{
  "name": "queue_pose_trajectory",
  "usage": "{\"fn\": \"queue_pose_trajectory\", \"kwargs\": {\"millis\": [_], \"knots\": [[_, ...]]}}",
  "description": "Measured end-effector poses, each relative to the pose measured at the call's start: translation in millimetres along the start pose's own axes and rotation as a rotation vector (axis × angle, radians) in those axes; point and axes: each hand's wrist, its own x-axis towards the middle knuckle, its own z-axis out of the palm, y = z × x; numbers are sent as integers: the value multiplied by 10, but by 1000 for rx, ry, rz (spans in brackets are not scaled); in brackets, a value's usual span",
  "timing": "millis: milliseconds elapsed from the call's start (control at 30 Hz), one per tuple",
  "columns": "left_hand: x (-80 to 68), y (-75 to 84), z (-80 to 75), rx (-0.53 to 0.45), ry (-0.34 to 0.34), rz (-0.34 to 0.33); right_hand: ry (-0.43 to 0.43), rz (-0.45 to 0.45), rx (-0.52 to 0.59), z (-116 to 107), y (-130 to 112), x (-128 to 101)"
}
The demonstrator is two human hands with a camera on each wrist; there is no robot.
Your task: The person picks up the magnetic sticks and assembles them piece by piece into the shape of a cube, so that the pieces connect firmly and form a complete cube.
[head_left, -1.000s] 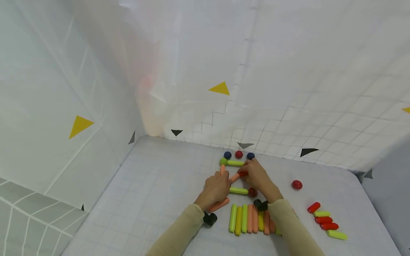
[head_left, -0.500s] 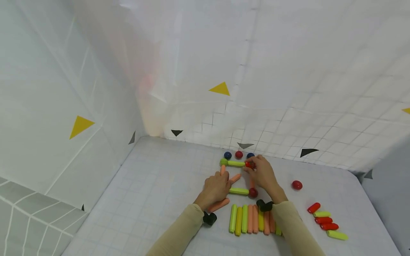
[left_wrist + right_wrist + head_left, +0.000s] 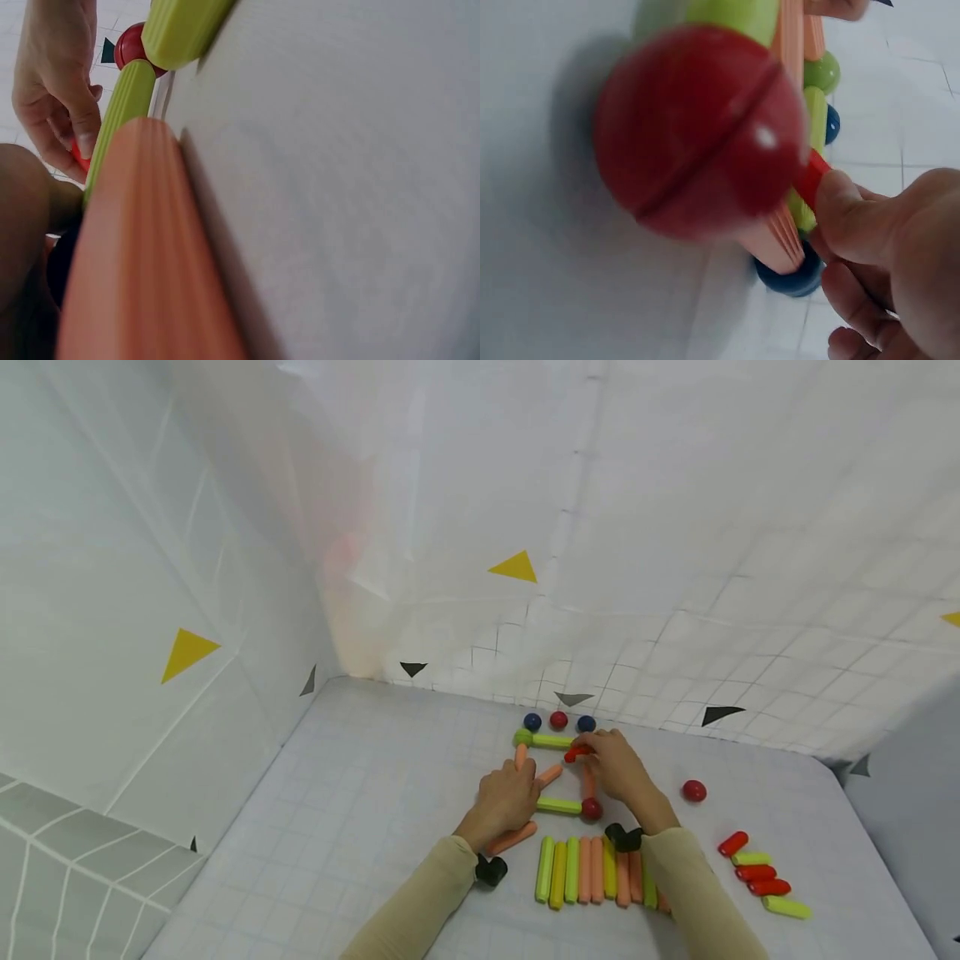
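- While the right hand pinches a small red stick between thumb and fingertips, that stick sits at the right end of the far green stick, just in front of a blue ball.
- Its left partner, the left hand, rests with curled fingers on the table, touching an orange stick that lies slantwise; whether it grips the stick cannot be told.
- Between the hands lies a near green stick ending in a dark red ball.
- Behind stand another blue ball and a red ball.
- Nearer the person, a row of sticks lies side by side.
- Well to the right sit a lone red ball and a small pile of sticks.
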Motion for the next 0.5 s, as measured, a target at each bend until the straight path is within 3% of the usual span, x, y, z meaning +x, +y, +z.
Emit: {"fn": "queue_pose_trajectory", "kwargs": {"millis": [333,500], "knots": [[17,0,22,22,-3,-1,10,3,-5,129,-53,37],[16,6,19,4,-5,-13,-40,19,-40,111,-134,85]]}}
